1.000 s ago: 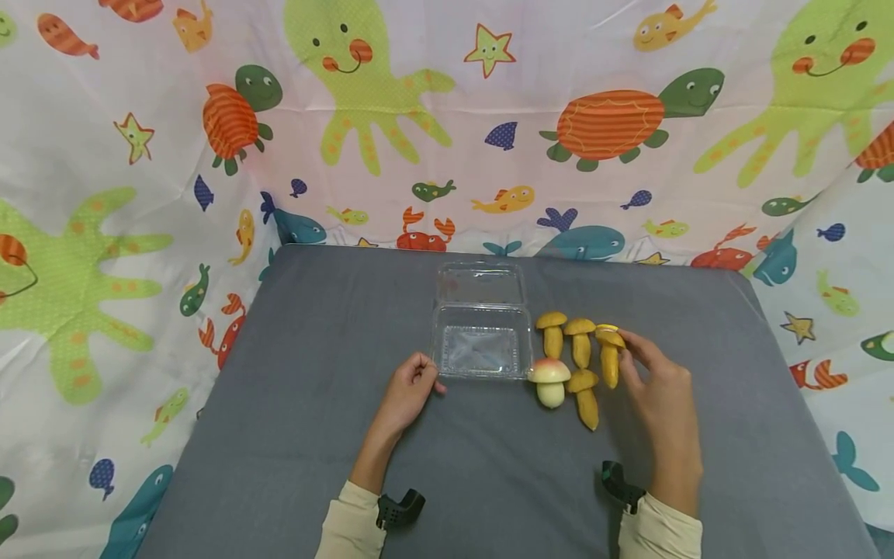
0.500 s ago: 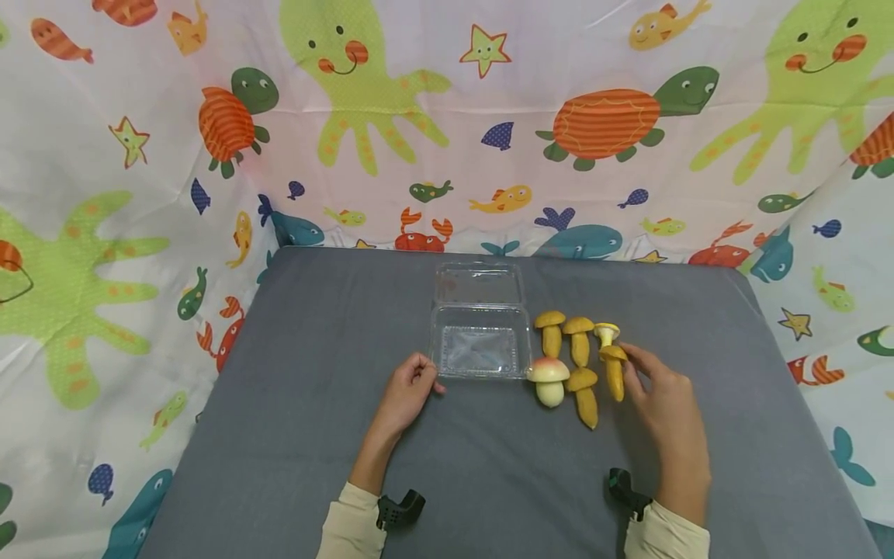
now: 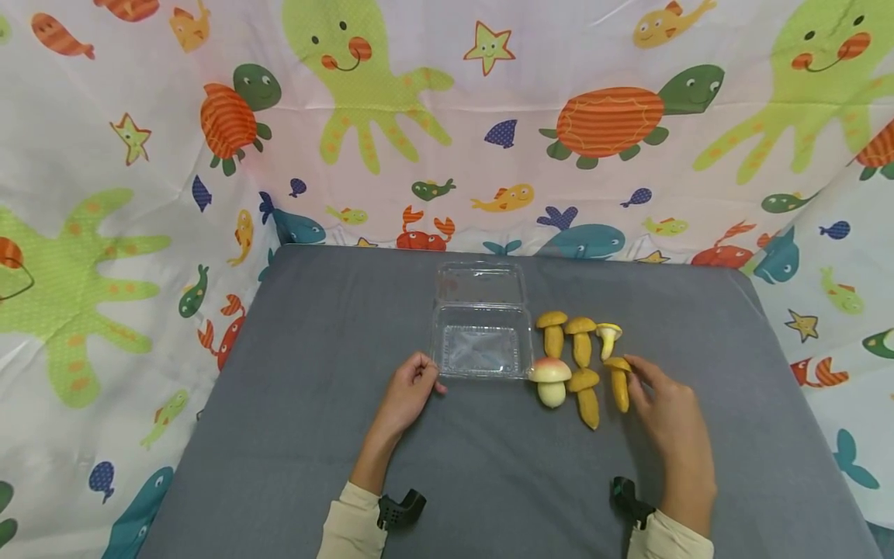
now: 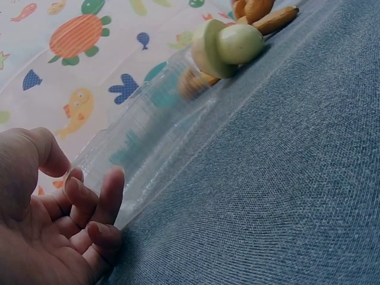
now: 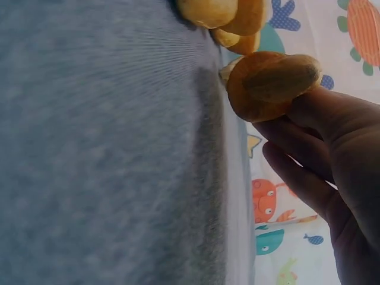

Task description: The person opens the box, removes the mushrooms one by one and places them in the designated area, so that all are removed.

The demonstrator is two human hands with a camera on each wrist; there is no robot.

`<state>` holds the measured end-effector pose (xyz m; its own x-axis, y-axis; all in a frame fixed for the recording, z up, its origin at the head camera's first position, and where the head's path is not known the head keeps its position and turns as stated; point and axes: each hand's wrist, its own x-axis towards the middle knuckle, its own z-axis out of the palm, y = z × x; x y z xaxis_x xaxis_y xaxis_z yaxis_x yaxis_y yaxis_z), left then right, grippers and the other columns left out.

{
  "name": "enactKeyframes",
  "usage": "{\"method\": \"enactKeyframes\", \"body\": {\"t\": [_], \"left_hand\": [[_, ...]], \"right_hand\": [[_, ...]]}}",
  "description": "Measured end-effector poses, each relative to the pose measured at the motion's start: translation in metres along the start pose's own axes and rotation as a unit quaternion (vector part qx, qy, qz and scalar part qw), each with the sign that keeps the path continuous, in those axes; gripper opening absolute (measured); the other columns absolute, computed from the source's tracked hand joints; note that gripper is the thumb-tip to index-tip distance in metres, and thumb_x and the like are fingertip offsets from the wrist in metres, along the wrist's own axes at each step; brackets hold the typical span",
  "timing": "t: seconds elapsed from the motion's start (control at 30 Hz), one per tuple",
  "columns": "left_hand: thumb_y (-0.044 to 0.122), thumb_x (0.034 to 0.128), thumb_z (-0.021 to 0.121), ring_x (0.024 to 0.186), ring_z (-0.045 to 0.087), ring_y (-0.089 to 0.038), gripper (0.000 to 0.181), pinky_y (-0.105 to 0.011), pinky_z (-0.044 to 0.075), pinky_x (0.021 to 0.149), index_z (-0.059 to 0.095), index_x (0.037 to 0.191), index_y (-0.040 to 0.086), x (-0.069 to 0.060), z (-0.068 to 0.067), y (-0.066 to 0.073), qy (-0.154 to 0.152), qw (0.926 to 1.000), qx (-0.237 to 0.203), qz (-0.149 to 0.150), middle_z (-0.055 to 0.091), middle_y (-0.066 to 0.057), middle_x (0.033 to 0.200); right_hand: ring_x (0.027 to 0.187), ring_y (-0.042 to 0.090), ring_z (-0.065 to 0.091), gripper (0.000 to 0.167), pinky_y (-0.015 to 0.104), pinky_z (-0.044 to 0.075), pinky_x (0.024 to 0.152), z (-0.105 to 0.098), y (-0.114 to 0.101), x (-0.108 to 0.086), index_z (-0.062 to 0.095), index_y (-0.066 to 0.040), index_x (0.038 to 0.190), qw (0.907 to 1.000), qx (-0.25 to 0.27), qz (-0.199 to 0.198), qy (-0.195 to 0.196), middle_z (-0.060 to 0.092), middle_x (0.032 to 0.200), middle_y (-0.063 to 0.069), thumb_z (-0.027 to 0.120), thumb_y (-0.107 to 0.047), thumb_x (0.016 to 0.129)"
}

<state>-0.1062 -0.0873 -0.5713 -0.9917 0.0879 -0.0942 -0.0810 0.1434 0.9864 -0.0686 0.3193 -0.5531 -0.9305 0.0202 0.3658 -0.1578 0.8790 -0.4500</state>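
Observation:
My left hand pinches the front left corner of a clear plastic clamshell box, whose lid is folded back; the left wrist view shows thumb and fingertips at its rim. On the right, my right hand holds a yellow-brown toy mushroom by its cap, between thumb and fingers. The right wrist view shows that mushroom with its stem toward the camera. A pale yellow mushroom with a flared top lies just behind it. To its left lies another yellow-brown mushroom.
A cream toy mushroom with a reddish cap lies against the box's front right corner. Two yellow-brown mushrooms lie right of the box. Grey cloth covers the table; a sea-animal curtain hangs behind and at the sides.
My right hand has drawn the yellow-brown mushroom toward me and slightly right, uncovering the pale yellow mushroom beneath it. My left hand has stayed at the box corner.

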Motion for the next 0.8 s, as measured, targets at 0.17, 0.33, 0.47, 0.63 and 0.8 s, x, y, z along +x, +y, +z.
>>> {"method": "enactKeyframes", "body": {"t": [0.17, 0.33, 0.47, 0.63, 0.8], "left_hand": [[0.012, 0.1044, 0.056, 0.082, 0.075, -0.030, 0.014, -0.027, 0.040, 0.067, 0.063, 0.095, 0.004, 0.0006, -0.0001, -0.0009, 0.000, 0.9999, 0.010, -0.001, 0.074, -0.015, 0.082], [0.011, 0.1041, 0.056, 0.081, 0.074, -0.030, 0.014, -0.026, 0.040, 0.066, 0.063, 0.094, 0.004, 0.0009, 0.0001, -0.0015, -0.001, 0.9999, 0.014, -0.001, 0.074, -0.014, 0.081], [0.012, 0.1040, 0.056, 0.080, 0.074, -0.027, 0.014, -0.027, 0.040, 0.066, 0.063, 0.094, 0.006, 0.0011, 0.0003, -0.0009, -0.001, 0.9999, 0.016, -0.003, 0.074, -0.012, 0.081], [0.012, 0.1029, 0.057, 0.080, 0.074, -0.027, 0.012, -0.026, 0.039, 0.065, 0.062, 0.093, 0.007, 0.0009, 0.0007, -0.0014, 0.003, 0.9999, 0.013, -0.001, 0.075, -0.013, 0.081], [0.009, 0.1028, 0.058, 0.083, 0.074, -0.036, 0.011, -0.025, 0.039, 0.066, 0.063, 0.095, 0.004, 0.0004, 0.0018, -0.0013, 0.010, 0.9999, 0.004, -0.001, 0.074, -0.020, 0.083]], "right_hand": [[0.048, 0.012, 0.033, 0.036, 0.033, 0.031, 0.050, 0.0035, 0.0033, -0.0016, 0.069, -0.003, 0.133, 0.9999, -0.007, -0.002, 0.015, 0.077, 0.106, 0.025, 0.070, 0.003, 0.097], [0.049, 0.013, 0.031, 0.038, 0.033, 0.030, 0.051, 0.0045, 0.0040, -0.0042, 0.069, -0.005, 0.135, 0.9999, -0.011, 0.011, -0.003, 0.076, 0.106, 0.025, 0.071, 0.001, 0.097], [0.051, 0.016, 0.036, 0.039, 0.035, 0.033, 0.053, 0.0040, 0.0033, -0.0051, 0.068, -0.005, 0.137, 0.9997, -0.010, 0.018, -0.012, 0.075, 0.112, 0.027, 0.071, 0.000, 0.098], [0.053, 0.016, 0.038, 0.040, 0.038, 0.036, 0.056, 0.0055, 0.0047, -0.0054, 0.069, -0.007, 0.136, 0.9998, -0.006, 0.012, -0.011, 0.075, 0.116, 0.026, 0.072, 0.001, 0.096], [0.050, 0.009, 0.024, 0.041, 0.034, 0.030, 0.054, 0.0049, 0.0048, -0.0056, 0.070, -0.011, 0.136, 0.9997, 0.000, 0.015, -0.020, 0.075, 0.124, 0.020, 0.072, 0.000, 0.096]]}}
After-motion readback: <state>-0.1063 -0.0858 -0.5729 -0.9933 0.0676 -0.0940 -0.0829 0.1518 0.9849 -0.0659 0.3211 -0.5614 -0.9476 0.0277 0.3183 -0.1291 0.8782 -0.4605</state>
